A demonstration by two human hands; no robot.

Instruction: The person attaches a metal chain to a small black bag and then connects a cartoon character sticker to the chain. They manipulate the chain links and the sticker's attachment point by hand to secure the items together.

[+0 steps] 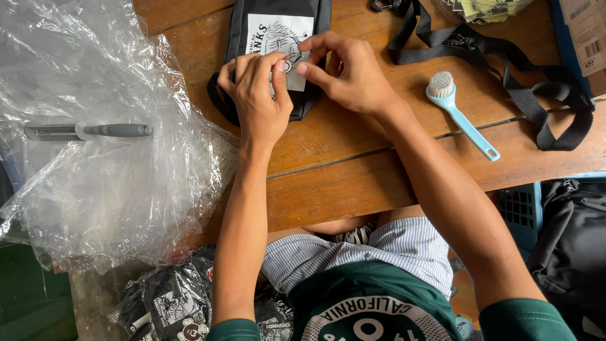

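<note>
Wooden plank desk (379, 183), seen from above, with a wide sheet of crumpled clear plastic (95, 158) over its left part and a grey-handled tool (95, 131) lying lengthwise on it. Black pouch (278, 50) with a white printed panel at the far middle of the desk, long axis running away from the body, its near end under both hands. Left hand (255, 101) curled over the near left corner, fingers bent, thumb and forefinger pressed together on a small metal piece (291, 57), likely a zip pull or little chain, too small to tell for certain. Right hand (347, 72) meeting it from the right, grip likewise pinched on the same tiny piece, fingertips of both hands touching just over the white panel. Piece thus between the two grips, equally near to each, straight ahead of the body. Well apart to the right: a light blue brush (461, 113) with pale bristles, handle slanting toward the near right, and a black webbing strap (505, 69) looped past it. Below the desk edge at left, more black pouches in plastic bags (170, 303).
</note>
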